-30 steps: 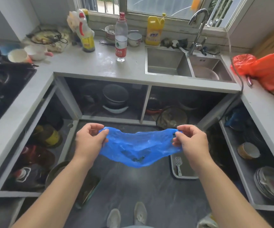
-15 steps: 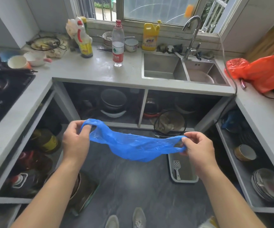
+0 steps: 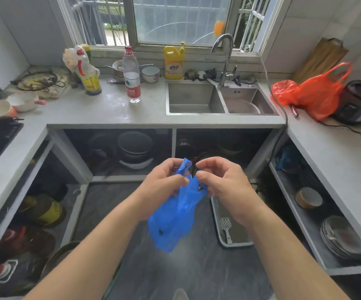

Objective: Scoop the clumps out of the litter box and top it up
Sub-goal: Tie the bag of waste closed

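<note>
A blue plastic bag (image 3: 173, 221) with small dark lumps inside hangs in front of me over the dark floor. My left hand (image 3: 162, 182) pinches its top, one handle sticking up between the fingers. My right hand (image 3: 220, 185) grips the other handle close beside it, so the bag's mouth is gathered together. On the floor to the right lies the grey litter box (image 3: 220, 239), partly hidden by my right forearm, with a white slotted scoop (image 3: 226, 228) lying in it.
A U-shaped grey counter (image 3: 101, 111) surrounds me, with a double sink (image 3: 194, 98) and tap at the back, bottles, bowls and an orange bag (image 3: 311, 94) on top. Open shelves below hold pots, bottles and plates (image 3: 339, 239). A stove is at left.
My hands, which held the bag stretched wide apart, have come together at the middle. The bag now hangs down gathered instead of spread open.
</note>
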